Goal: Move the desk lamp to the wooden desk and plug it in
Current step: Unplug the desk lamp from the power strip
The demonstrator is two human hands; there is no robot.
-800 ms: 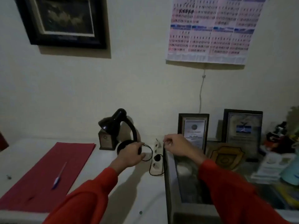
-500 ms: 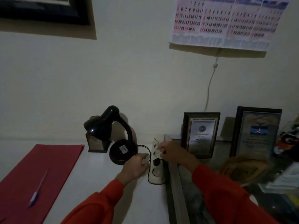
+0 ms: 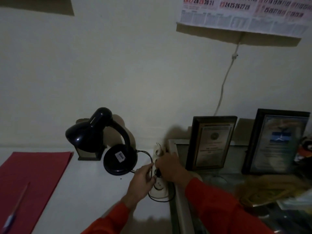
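The black desk lamp (image 3: 108, 142) stands on the white table (image 3: 84, 191) near the wall, its round base (image 3: 120, 159) bearing a white label. Its thin black cord (image 3: 146, 153) loops to a white power strip (image 3: 159, 187) lying at the table's right edge. My right hand (image 3: 170, 168) is closed over the black plug (image 3: 158, 173) sitting in the strip's middle socket. My left hand (image 3: 141, 182) presses its fingers against the strip's left side beside the plug; the cord runs under those fingers.
A red folder (image 3: 30, 179) with a pen (image 3: 11, 217) lies at the left. A small wooden box (image 3: 87, 154) sits behind the lamp. To the right, a glass-topped desk (image 3: 182, 208) holds two framed certificates (image 3: 212, 142) and clutter. A white cable (image 3: 224, 81) hangs below the calendar (image 3: 244, 14).
My left hand let go of the lamp base and moved right to the power strip. My right hand came down onto the plug. The view has moved closer and lower.
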